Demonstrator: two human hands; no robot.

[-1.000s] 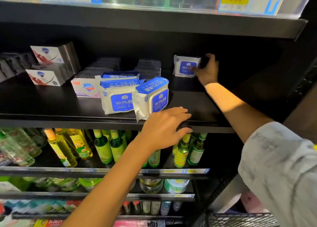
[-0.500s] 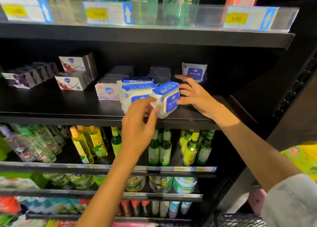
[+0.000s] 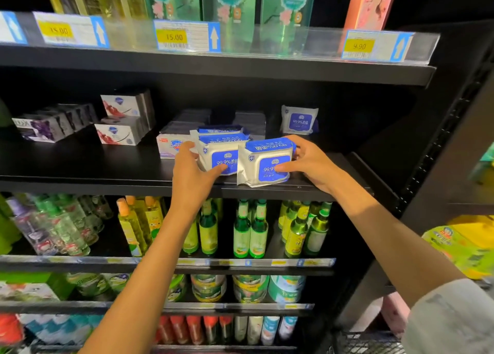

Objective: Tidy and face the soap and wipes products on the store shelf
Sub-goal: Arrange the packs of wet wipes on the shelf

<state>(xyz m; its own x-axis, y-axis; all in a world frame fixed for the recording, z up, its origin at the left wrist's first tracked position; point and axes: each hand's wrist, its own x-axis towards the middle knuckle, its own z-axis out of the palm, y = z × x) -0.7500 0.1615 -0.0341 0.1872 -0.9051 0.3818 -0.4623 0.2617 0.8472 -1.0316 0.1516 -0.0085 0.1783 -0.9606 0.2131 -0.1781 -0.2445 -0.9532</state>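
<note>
Two white-and-blue wipes packs stand near the front edge of the black shelf (image 3: 107, 171). My right hand (image 3: 310, 161) grips the right wipes pack (image 3: 264, 163), fingers over its top and side, thumb on its label. My left hand (image 3: 192, 174) holds the left wipes pack (image 3: 222, 154), thumb on its front, fingers behind its left side. More wipes packs (image 3: 222, 130) lie stacked behind it. A small wipes pack (image 3: 299, 119) stands upright at the back right. White soap boxes (image 3: 120, 123) and a soap box (image 3: 169, 145) sit to the left.
Dark soap boxes (image 3: 50, 123) line the far left. Price tags (image 3: 184, 35) hang on the upper shelf rail under tall green boxes (image 3: 227, 3). Green and yellow bottles (image 3: 251, 228) fill the shelf below. A wire basket (image 3: 369, 343) sits at the bottom right.
My right hand left the small pack at the back and came forward onto the right wipes pack. My left hand rose from the shelf edge to the left pack. The camera moved closer.
</note>
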